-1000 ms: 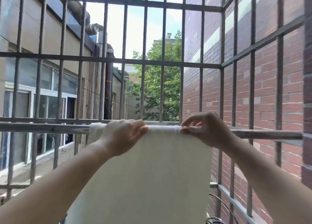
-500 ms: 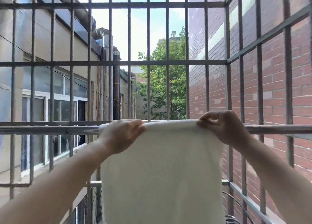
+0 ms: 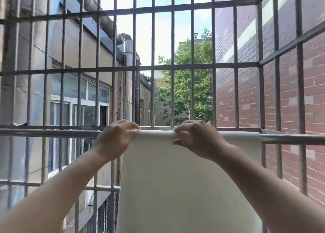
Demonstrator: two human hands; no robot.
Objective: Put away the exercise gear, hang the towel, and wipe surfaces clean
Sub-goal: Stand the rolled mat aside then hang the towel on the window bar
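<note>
Cream towel (image 3: 175,188) draped over metal rail (image 3: 49,132), hanging toward 6 o'clock; left grip (image 3: 117,139) curled over fold at towel's 9 o'clock edge, right grip (image 3: 197,138) pinching fold mid-rail.

One view only, head-worn, wide-angle. Faces forward, roughly level, out through a barred cage (image 3: 153,69) toward a tree (image 3: 184,92). Close in: left hand (image 3: 116,139) and right hand (image 3: 197,139) grip the towel (image 3: 175,180) mid-frame, forearms entering from the lower corners. Brick wall (image 3: 290,92) fills the right side.

Fenced by metal bars (image 3: 153,68); brick wall (image 3: 288,101) right, tan building (image 3: 71,44) left, tree (image 3: 182,92) far, bright daylight.
</note>
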